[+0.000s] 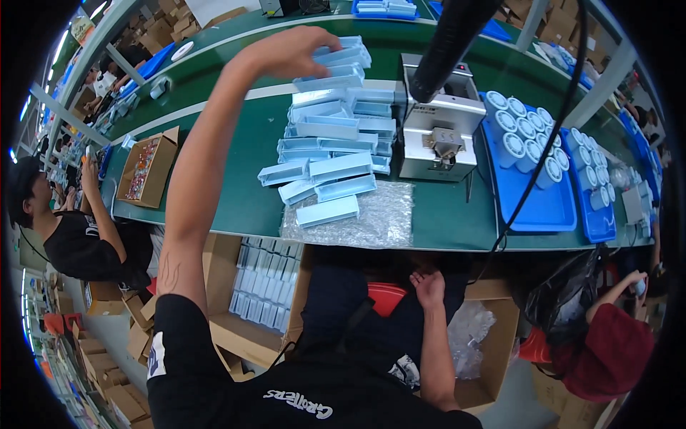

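Observation:
My left arm reaches across the green bench. My left hand (304, 56) is closed on several light blue plastic trough-shaped pieces (350, 56) at the far end of a pile, its thumb at the near side and its fingers behind. More such pieces (327, 127) lie heaped nearer to me, the closest on a sheet of bubble wrap (386, 214). Below the bench edge, by my lap, my right hand (429, 287) rests palm up, fingers loosely apart, holding nothing.
A metal bench machine (439, 136) stands right of the pile, a black tube above it. Blue trays (547, 214) hold round pale blue containers. A carton (153, 168) of small colourful parts sits left. Under the bench, another carton (257, 343) holds stacked pieces. People sit on both sides.

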Motion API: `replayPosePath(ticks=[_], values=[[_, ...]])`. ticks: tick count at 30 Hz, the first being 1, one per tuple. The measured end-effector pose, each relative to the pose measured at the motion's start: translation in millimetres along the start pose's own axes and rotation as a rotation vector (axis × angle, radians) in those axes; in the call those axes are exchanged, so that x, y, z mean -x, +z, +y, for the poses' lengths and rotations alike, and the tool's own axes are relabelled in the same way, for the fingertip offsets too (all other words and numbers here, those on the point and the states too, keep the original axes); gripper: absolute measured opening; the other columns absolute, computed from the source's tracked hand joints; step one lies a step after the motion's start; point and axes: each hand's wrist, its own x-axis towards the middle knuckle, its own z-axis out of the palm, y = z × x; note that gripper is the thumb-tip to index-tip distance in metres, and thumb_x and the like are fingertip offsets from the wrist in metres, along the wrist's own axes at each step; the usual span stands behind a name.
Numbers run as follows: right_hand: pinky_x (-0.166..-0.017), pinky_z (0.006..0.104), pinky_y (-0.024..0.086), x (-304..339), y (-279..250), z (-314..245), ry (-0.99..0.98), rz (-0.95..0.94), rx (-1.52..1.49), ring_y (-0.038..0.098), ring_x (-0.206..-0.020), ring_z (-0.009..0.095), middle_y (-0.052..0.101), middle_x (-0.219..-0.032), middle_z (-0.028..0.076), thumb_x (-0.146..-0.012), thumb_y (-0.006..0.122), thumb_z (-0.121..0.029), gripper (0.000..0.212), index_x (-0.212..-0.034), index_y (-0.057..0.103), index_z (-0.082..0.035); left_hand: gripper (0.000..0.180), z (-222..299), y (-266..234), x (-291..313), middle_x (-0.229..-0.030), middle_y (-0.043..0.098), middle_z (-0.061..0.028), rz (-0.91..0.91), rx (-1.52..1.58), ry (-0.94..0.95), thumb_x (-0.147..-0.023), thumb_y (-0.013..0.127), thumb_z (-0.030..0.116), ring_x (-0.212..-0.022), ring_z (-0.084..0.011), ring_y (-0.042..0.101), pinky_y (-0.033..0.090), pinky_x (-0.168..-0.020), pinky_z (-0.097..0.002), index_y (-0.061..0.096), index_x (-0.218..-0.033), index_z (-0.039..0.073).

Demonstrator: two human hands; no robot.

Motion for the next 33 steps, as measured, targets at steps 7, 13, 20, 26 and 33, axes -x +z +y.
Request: replayPosePath(ticks=[7, 13, 20, 26, 33], values=[[-0.065, 0.0348, 0.058, -11.6, 7.1, 4.8, -0.036, 0.211, 0.485, 0.07, -0.079, 0.021, 0.071, -0.096, 0.011, -0.105, 0.055, -0.033, 0.032, -0.12, 0.063, -0.006, 0.047, 37.2, 21.0, -72.7, -0.115, 0.073, -0.0179, -0.424, -0.208, -0.077, -0.075, 0.079, 0.024, -0.105, -0.0358, 0.07, 0.056, -0.089, -0.044, 0.074, -0.117, 0.002], [-0.063, 0.0333, 0.058, -13.8, 21.5, 13.1, -0.018, 0.246, 0.67, 0.071, -0.075, 0.019, 0.071, -0.089, 0.008, -0.102, 0.059, -0.033, 0.03, -0.113, 0.069, -0.007, 0.045, 69.8, 15.5, -87.9, -0.111, 0.075, -0.0197, -0.503, -0.267, -0.162, -0.072, 0.077, 0.028, -0.097, -0.037, 0.073, 0.058, -0.082, -0.0463, 0.079, -0.106, -0.001], [-0.063, 0.033, 0.058, -13.3, 17.1, 13.7, -0.019, 0.21, 0.672, 0.071, -0.073, 0.02, 0.071, -0.087, 0.01, -0.102, 0.06, -0.032, 0.031, -0.108, 0.069, -0.004, 0.042, 86.7, 19.7, -95.4, -0.112, 0.075, -0.0189, -0.646, -0.358, -0.134, -0.068, 0.081, 0.023, -0.098, -0.0354, 0.073, 0.057, -0.082, -0.0446, 0.079, -0.104, 0.001], [-0.062, 0.0323, 0.058, -14.3, 15.4, 14.2, -0.014, 0.183, 0.697, 0.071, -0.072, 0.02, 0.072, -0.088, 0.01, -0.103, 0.06, -0.029, 0.028, -0.11, 0.068, -0.004, 0.056, 77.3, 40.0, -95.5, -0.116, 0.075, -0.0155, -0.661, -0.278, -0.048, -0.067, 0.084, 0.015, -0.106, -0.0331, 0.071, 0.056, -0.086, -0.0432, 0.072, -0.12, 0.004], [-0.06, 0.0305, 0.058, -14.8, 14.5, 14.6, 0.0, 0.167, 0.721, 0.071, -0.072, 0.019, 0.073, -0.09, 0.01, -0.103, 0.059, -0.028, 0.027, -0.115, 0.065, -0.004, 0.058, 60.0, 41.5, -90.8, -0.122, 0.072, -0.0158, -0.562, -0.089, -0.004, -0.068, 0.087, 0.024, -0.112, -0.0342, 0.069, 0.055, -0.093, -0.0433, 0.072, -0.121, 0.005]])
